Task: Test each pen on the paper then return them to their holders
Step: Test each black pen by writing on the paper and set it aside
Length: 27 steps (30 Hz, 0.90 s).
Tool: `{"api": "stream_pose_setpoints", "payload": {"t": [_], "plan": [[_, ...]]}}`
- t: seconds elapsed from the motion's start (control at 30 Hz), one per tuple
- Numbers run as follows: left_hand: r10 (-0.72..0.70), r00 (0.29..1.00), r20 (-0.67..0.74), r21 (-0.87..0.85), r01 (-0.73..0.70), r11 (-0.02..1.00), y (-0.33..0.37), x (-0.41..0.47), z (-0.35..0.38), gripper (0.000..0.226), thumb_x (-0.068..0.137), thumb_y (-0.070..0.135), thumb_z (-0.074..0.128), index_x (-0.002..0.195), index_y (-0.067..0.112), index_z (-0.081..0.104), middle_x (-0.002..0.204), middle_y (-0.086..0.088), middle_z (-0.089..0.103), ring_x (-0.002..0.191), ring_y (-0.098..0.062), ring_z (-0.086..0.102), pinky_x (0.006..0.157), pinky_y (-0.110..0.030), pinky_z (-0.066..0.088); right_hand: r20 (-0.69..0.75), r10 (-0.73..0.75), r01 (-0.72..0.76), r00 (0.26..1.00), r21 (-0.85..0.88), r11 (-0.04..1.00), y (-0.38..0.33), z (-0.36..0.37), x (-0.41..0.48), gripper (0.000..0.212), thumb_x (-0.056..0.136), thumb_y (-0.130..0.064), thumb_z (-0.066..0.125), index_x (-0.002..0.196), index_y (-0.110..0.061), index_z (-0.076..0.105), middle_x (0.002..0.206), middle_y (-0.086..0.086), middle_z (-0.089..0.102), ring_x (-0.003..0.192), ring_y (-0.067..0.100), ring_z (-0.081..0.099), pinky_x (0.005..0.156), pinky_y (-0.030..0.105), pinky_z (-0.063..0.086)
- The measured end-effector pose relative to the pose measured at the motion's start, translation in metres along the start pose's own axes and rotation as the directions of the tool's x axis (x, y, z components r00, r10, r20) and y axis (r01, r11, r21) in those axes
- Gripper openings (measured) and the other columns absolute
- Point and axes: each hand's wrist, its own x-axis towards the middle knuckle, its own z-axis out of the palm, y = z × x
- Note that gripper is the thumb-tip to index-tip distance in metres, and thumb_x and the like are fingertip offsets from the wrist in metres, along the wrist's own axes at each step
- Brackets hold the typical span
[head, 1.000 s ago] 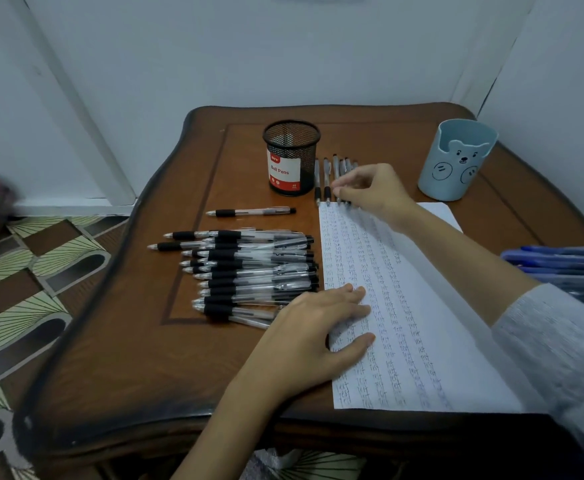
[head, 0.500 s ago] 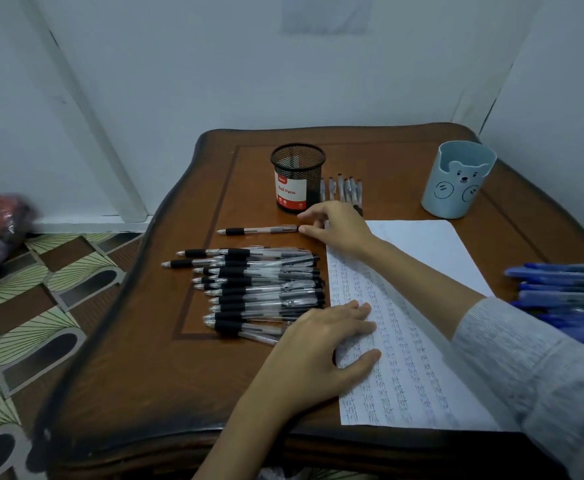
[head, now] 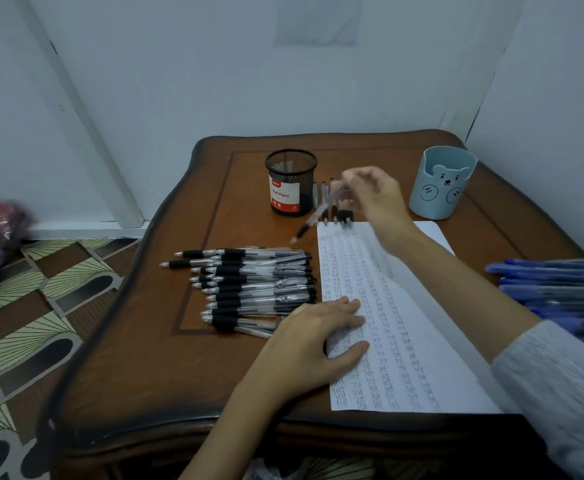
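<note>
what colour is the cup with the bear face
Light blue cup, with the bear drawn in dark lines; the head view shows it clearly.

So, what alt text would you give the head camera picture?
A right hand holds a black pen above a wooden table while the left hand rests flat on scribbled paper. More black pens lie alongside; a mesh holder and blue cup stand behind.

A light grey sleeve (head: 560, 382) of fine ribbed knit covers the right arm and ends partway down the forearm. The right hand (head: 377, 199) is bare. The left hand (head: 313, 341) and its visible forearm are bare.
</note>
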Motion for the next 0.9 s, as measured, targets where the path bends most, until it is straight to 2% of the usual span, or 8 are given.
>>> {"api": "stream_pose_setpoints", "payload": {"t": [0.07, 0.13, 0.27, 0.57, 0.7, 0.77, 0.83, 0.9], "plan": [[-0.005, 1.0, 0.007, 0.004, 0.005, 1.0, 0.001, 0.0, 0.0, 0.043, 0.089, 0.046, 0.059, 0.127, 0.026, 0.061, 0.139, 0.016, 0.05, 0.13, 0.012, 0.034, 0.11, -0.029, 0.035, -0.093, 0.038, -0.013, 0.995, 0.256, 0.967, -0.014, -0.012, -0.002, 0.013, 0.1, -0.019, 0.046, 0.105, -0.008, 0.051, 0.09, 0.009, 0.067, 0.076, 0.019, 0.067, 0.078, 0.031, 0.059], [-0.009, 1.0, 0.016, 0.013, 0.009, 1.0, 0.0, 0.0, -0.001, 0.043, 0.089, 0.047, 0.058, 0.128, 0.027, 0.06, 0.14, 0.017, 0.049, 0.13, 0.014, 0.033, 0.11, -0.028, 0.034, -0.151, 0.121, -0.039, 0.981, 0.458, 0.888, -0.024, -0.026, -0.004, 0.016, 0.102, -0.026, 0.042, 0.102, -0.012, 0.051, 0.073, 0.002, 0.059, 0.058, 0.013, 0.059, 0.064, 0.028, 0.057], [-0.007, 1.0, 0.021, 0.021, 0.007, 1.0, 0.002, 0.0, -0.001, 0.044, 0.089, 0.049, 0.056, 0.128, 0.028, 0.06, 0.14, 0.018, 0.048, 0.13, 0.014, 0.033, 0.11, -0.03, 0.036, -0.038, 0.287, -0.184, 0.957, 0.687, 0.703, -0.029, -0.053, -0.012, 0.034, 0.104, -0.034, 0.035, 0.086, -0.016, 0.057, 0.046, -0.006, 0.035, 0.034, 0.004, 0.026, 0.032, 0.015, 0.022], [0.001, 1.0, 0.028, 0.036, -0.002, 0.999, 0.005, -0.002, -0.002, 0.045, 0.089, 0.049, 0.054, 0.128, 0.027, 0.06, 0.14, 0.018, 0.048, 0.13, 0.015, 0.033, 0.11, -0.023, 0.034, 0.079, 0.382, -0.294, 0.921, 0.785, 0.545, -0.01, -0.085, -0.043, 0.025, 0.079, -0.02, 0.037, 0.085, -0.01, 0.059, 0.04, -0.007, 0.026, 0.027, 0.005, 0.019, 0.027, 0.015, 0.015], [0.001, 1.0, 0.028, 0.048, -0.003, 0.999, 0.007, -0.003, -0.002, 0.044, 0.089, 0.047, 0.055, 0.127, 0.026, 0.06, 0.14, 0.018, 0.048, 0.129, 0.018, 0.031, 0.107, -0.008, 0.026, 0.058, 0.356, -0.278, 0.933, 0.746, 0.606, -0.002, -0.093, -0.049, 0.028, 0.084, -0.027, 0.048, 0.098, -0.01, 0.066, 0.052, -0.005, 0.049, 0.028, 0.005, 0.024, 0.03, 0.014, 0.016], [-0.003, 1.0, 0.031, 0.047, 0.001, 0.999, 0.007, -0.003, -0.002, 0.045, 0.089, 0.048, 0.054, 0.127, 0.026, 0.06, 0.14, 0.018, 0.048, 0.129, 0.017, 0.031, 0.106, -0.006, 0.024, 0.037, 0.38, -0.3, 0.924, 0.686, 0.663, 0.002, -0.096, -0.049, 0.028, 0.095, -0.02, 0.044, 0.106, -0.003, 0.064, 0.076, 0.006, 0.068, 0.032, 0.002, 0.04, 0.029, 0.013, 0.023], [0.0, 0.999, 0.033, 0.05, -0.002, 0.999, 0.006, -0.003, -0.002, 0.047, 0.088, 0.051, 0.051, 0.127, 0.026, 0.06, 0.14, 0.018, 0.047, 0.129, 0.017, 0.031, 0.106, -0.008, 0.025, 0.101, 0.419, -0.36, 0.902, 0.712, 0.603, 0.006, -0.098, -0.051, 0.039, 0.099, -0.02, 0.035, 0.11, 0.007, 0.061, 0.095, 0.019, 0.07, 0.052, 0.009, 0.064, 0.037, 0.01, 0.039], [0.0, 0.999, 0.033, 0.052, -0.002, 0.999, 0.005, -0.003, -0.001, 0.047, 0.088, 0.052, 0.051, 0.127, 0.027, 0.06, 0.14, 0.018, 0.047, 0.129, 0.017, 0.031, 0.108, -0.011, 0.027, 0.146, 0.448, -0.415, 0.882, 0.692, 0.591, 0.01, -0.099, -0.054, 0.05, 0.097, -0.029, 0.028, 0.116, 0.004, 0.061, 0.086, 0.017, 0.068, 0.058, 0.019, 0.064, 0.045, 0.018, 0.048]]}}
